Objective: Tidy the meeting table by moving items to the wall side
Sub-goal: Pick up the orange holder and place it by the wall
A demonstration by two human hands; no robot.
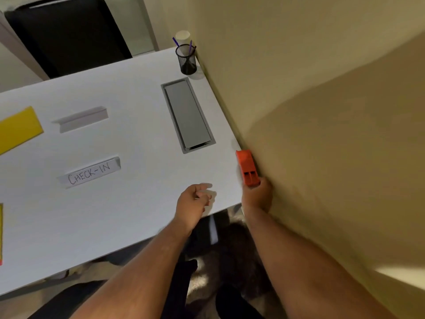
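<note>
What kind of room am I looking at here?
Most likely an office meeting room. A long white table has a built-in cable hatch, a folded name card reads CHECK-IN, and a mesh pen holder stands by the wall.

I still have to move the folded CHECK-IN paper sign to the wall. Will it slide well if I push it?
The CHECK-IN sign looks like thin folded paper, so it is probably very light and may buckle or flatten under a push. The white table looks smooth, so it should slide easily, though it could tip. Lifting it seems safer.
</note>
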